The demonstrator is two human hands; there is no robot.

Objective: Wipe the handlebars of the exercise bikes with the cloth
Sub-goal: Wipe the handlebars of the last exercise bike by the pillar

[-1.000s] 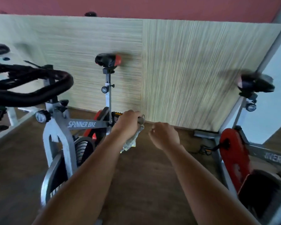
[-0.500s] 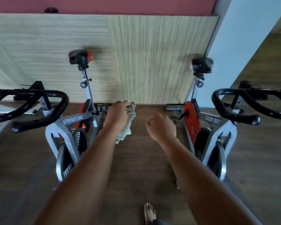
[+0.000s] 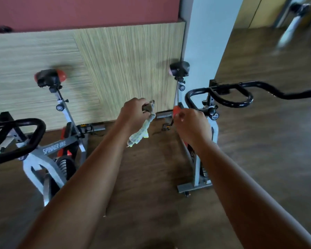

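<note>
Bare forearms (image 3: 90, 177) – bare left hand (image 3: 133, 114), bare right hand (image 3: 192, 126)

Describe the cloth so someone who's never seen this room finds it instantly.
Find the wood-grain wall panel; before it, between the left exercise bike and the right exercise bike, is the left hand. The cloth dangles from its grip, the only pale, crumpled, soft thing among black and grey metal.

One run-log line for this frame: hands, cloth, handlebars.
left hand: grips cloth | right hand: curled, empty | cloth: hanging, off both handlebars | right bike handlebar: untouched | left bike handlebar: untouched
</note>
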